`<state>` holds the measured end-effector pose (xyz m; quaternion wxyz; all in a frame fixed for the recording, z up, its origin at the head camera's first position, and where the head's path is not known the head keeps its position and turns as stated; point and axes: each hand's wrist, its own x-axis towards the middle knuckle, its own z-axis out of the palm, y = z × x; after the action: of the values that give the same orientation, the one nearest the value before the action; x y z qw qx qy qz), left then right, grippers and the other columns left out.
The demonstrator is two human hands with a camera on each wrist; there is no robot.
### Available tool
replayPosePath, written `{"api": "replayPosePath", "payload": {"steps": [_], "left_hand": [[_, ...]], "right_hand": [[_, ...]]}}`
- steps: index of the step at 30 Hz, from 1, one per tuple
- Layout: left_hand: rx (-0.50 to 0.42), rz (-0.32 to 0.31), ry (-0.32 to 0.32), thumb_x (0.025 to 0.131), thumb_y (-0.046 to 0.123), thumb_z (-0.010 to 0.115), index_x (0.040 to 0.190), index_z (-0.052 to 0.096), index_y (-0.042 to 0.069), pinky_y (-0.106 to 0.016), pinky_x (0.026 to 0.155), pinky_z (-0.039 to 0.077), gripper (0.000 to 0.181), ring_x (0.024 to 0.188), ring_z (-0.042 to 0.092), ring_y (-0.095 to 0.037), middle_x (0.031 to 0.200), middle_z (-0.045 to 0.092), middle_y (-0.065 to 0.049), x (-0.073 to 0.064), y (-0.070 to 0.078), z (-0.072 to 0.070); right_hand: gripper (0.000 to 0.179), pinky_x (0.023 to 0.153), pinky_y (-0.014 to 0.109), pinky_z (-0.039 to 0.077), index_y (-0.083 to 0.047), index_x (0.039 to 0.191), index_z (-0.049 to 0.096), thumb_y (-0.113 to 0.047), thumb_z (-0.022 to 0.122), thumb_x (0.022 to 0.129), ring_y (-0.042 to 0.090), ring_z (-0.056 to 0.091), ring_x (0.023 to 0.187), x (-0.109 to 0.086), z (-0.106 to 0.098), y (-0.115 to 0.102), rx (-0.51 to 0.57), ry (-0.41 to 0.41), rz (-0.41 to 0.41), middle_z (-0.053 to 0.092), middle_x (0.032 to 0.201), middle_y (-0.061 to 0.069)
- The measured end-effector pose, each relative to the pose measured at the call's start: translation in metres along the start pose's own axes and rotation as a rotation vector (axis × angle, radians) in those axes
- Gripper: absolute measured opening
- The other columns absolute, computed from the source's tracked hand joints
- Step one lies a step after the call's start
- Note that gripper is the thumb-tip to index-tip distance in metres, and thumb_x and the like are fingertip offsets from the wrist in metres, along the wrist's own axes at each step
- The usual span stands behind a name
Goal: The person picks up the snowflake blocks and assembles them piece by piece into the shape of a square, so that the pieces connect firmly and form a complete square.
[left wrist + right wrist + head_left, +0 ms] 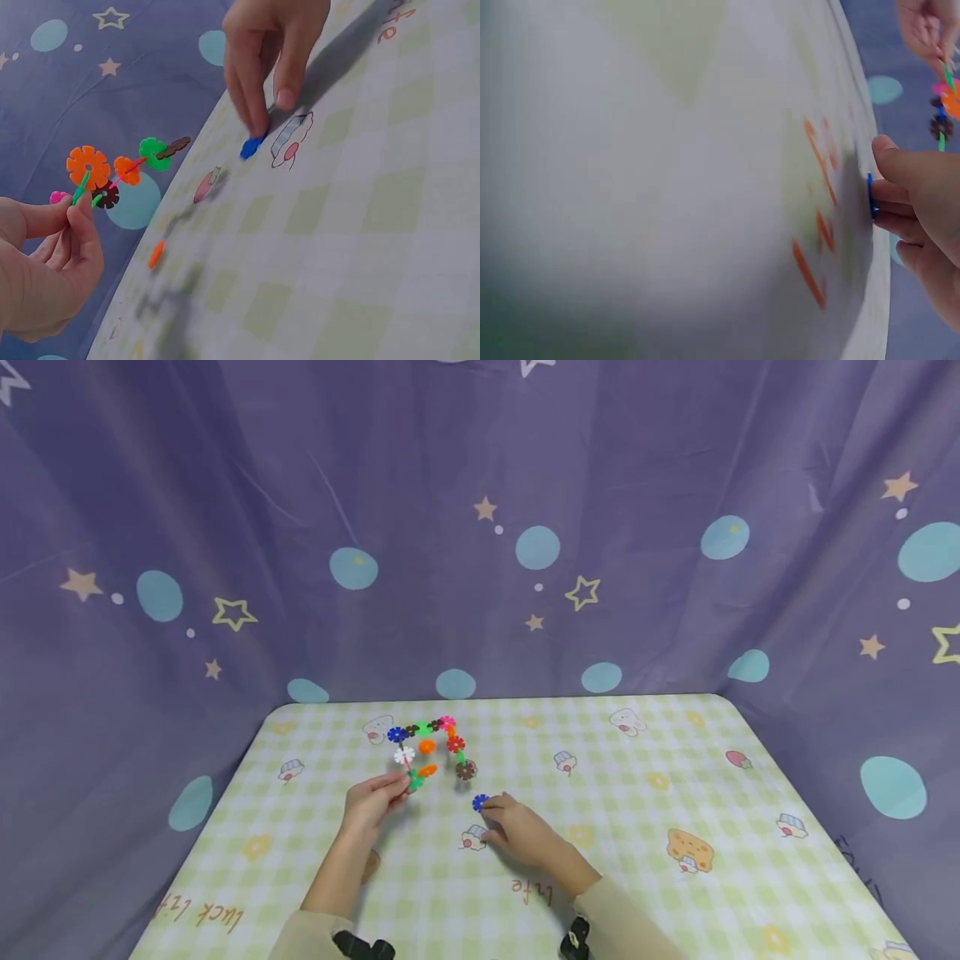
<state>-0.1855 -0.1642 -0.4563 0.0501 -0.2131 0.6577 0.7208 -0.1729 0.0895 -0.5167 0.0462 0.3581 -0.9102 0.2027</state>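
My left hand (pixel 372 802) holds up a bent chain of joined plastic snowflake discs (pixel 404 755) over the table. Its thumb and index finger pinch a green disc (pixel 81 187) at one end, beside an orange disc (pixel 88 166). Red, white, pink, blue and brown pieces run along the chain to a brown disc (pixel 466 770) at the other end. On the table, my right hand (pixel 528 837) touches a loose blue snowflake disc (pixel 251 148) with its fingertips. Its thumb (pixel 883 144) stays apart from that disc.
A loose orange disc (pixel 427 747) lies on the table behind the left hand, within the chain's outline in the head view. The checked tablecloth (pixel 615 802) has printed cakes and flowers. A purple curtain (pixel 450 627) hangs behind the table and at both sides.
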Motion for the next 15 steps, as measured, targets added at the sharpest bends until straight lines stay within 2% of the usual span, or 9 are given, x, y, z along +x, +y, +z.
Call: {"api": "replayPosePath", "payload": {"steps": [5, 9, 11, 15], "left_hand": [[0.023, -0.003, -0.009, 0.086, 0.004, 0.069, 0.124, 0.057, -0.009, -0.017, 0.072, 0.058, 0.042, 0.069, 0.066, -0.002, 0.078, 0.070, 0.005, -0.002, -0.002, 0.004], [0.038, -0.009, 0.001, 0.086, 0.005, 0.069, 0.123, 0.059, -0.007, -0.020, 0.075, 0.058, 0.040, 0.069, 0.066, -0.002, 0.077, 0.070, 0.007, -0.004, -0.005, 0.004], [0.037, -0.011, 0.000, 0.086, 0.004, 0.069, 0.123, 0.059, -0.007, -0.021, 0.075, 0.058, 0.040, 0.069, 0.066, -0.002, 0.077, 0.070, 0.006, -0.004, -0.007, 0.004], [0.031, -0.022, -0.007, 0.084, 0.003, 0.071, 0.121, 0.060, -0.008, -0.019, 0.071, 0.058, 0.041, 0.068, 0.066, -0.004, 0.077, 0.072, 0.003, -0.005, -0.009, 0.004]], "right_hand": [[0.019, 0.109, 0.041, 0.044, -0.001, 0.097, 0.073, -0.017, 0.069, 0.088, 0.023, 0.067, 0.104, -0.015, -0.016, 0.016, 0.040, 0.021, 0.037, 0.071, 0.105, 0.010], [0.010, 0.092, 0.033, 0.055, -0.006, 0.085, 0.074, -0.016, 0.072, 0.084, 0.018, 0.067, 0.089, -0.024, -0.026, 0.029, 0.057, 0.017, 0.049, 0.072, 0.091, 0.005], [0.007, 0.084, 0.029, 0.057, -0.008, 0.083, 0.074, -0.015, 0.073, 0.083, 0.017, 0.067, 0.085, -0.026, -0.029, 0.035, 0.048, 0.011, 0.027, 0.072, 0.088, 0.004], [0.007, 0.084, 0.030, 0.058, -0.008, 0.087, 0.075, -0.009, 0.073, 0.081, 0.018, 0.070, 0.086, -0.027, -0.034, 0.045, 0.048, 0.024, -0.031, 0.074, 0.089, 0.005]]}}
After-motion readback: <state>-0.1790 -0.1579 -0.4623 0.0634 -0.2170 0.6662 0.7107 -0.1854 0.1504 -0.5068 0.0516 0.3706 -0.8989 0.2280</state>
